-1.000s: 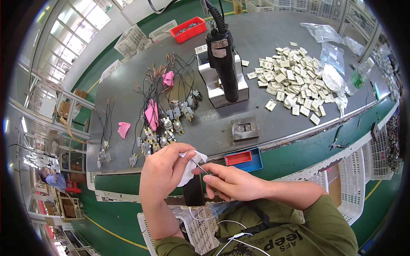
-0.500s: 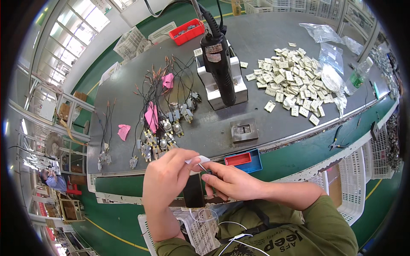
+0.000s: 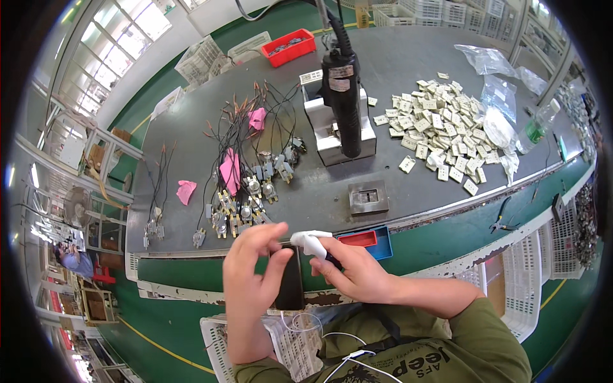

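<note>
My right hand (image 3: 363, 271) is closed round a dark-handled tool (image 3: 332, 260). White, soft, tissue-like material (image 3: 310, 242) is bunched over the tool's front and against my fingers, hiding the tip. To its left, my left hand (image 3: 255, 268) is raised with thumb and fingers apart, holding nothing. Below and between the hands, at the bench edge, a dark flat phone-like device (image 3: 291, 284) is partly covered by my left thumb. Just beyond my right hand lie a small red tray (image 3: 359, 239) and a blue tray (image 3: 383, 242).
Wired plug parts (image 3: 246, 204) with pink scraps (image 3: 230, 171) lie at left. A press-like machine (image 3: 345, 115) stands mid-bench, a metal block fixture (image 3: 368, 198) before it. White socket pieces (image 3: 440, 127) are heaped at right, near a bottle (image 3: 537, 127) and pliers (image 3: 503, 217). A red bin (image 3: 288, 48) sits behind.
My left hand has come away from the tool and its fingers have opened. The white material now covers the tool's metal shaft, which showed before. The view has shifted slightly.
</note>
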The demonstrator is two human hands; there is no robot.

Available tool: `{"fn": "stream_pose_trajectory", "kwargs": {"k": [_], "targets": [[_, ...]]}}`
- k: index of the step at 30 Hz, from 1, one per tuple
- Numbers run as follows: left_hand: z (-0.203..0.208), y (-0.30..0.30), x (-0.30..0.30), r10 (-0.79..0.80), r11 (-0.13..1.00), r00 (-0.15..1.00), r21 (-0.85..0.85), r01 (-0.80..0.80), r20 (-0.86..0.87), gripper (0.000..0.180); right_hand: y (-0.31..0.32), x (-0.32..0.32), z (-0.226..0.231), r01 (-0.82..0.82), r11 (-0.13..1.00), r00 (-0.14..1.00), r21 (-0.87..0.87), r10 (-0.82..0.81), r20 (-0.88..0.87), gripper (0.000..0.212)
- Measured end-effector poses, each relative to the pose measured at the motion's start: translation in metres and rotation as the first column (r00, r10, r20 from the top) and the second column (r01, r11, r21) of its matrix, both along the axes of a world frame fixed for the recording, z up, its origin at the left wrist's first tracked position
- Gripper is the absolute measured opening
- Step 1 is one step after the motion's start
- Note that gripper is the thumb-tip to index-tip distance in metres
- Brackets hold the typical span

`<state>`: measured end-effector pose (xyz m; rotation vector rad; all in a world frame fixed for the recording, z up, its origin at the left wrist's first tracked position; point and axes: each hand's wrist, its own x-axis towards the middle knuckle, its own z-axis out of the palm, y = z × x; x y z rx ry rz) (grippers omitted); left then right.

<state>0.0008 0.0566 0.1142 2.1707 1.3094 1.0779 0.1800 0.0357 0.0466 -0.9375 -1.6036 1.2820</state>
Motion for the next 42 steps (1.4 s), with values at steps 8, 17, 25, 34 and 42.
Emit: {"fn": "stream_pose_trajectory", "kwargs": {"k": [8, 17, 25, 34, 42], "targets": [[-0.026, 0.005, 0.008, -0.151, 0.985, 0.987, -0.077, 0.155, 0.062, 0.008, -0.006, 0.005, -0.012, 0.008, 0.992, 0.986, 0.124, -0.029, 0.165, 0.029], [-0.067, 0.000, 0.018, -0.124, 0.970, 0.904, -0.140, 0.197, 0.409, 0.008, 0.029, 0.024, -0.004, -0.322, 0.938, 0.940, 0.132, 0.333, -0.074, 0.058], [-0.083, -0.006, 0.035, 0.101, 0.957, 0.682, -0.258, 0.132, 0.724, 0.015, -0.002, -0.005, -0.016, -0.006, 0.977, 0.911, -0.213, -0.082, -0.405, 0.026], [-0.062, -0.034, 0.041, 0.074, 0.970, 0.973, 0.243, -0.019, -0.217, 0.041, 0.009, -0.001, -0.015, 0.155, 0.955, 0.916, -0.254, -0.234, -0.324, 0.024], [-0.084, -0.040, 0.026, 0.113, 0.962, 0.639, -0.244, 0.121, 0.761, 0.024, 0.010, 0.016, -0.001, -0.165, 0.842, 0.900, -0.513, -0.084, -0.427, 0.017]]}}
